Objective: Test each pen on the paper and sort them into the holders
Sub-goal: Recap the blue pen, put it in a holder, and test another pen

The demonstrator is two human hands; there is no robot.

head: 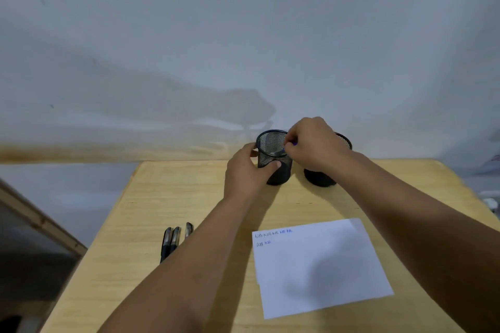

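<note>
From the head camera I see the pale wooden surface [167,197] with two black wire-mesh cylindrical holders at its far edge. My left hand [247,170] wraps the left mesh holder [273,154], grip clasped round its wall to steady it. My right hand [315,143] sits over that holder's rim, grip pinched on a blue-tipped pen [284,151] whose barrel angles down into the opening. The right mesh holder [320,178] stands just beside, half hidden behind my right wrist.

Toward the near right corner lies the white sheet of paper [322,267], with small blue scribbles at its top left. Three dark pens [173,240] wait near the left edge.

I judge this the sorting step: next, let the pen drop in, then fetch an untested pen.
</note>
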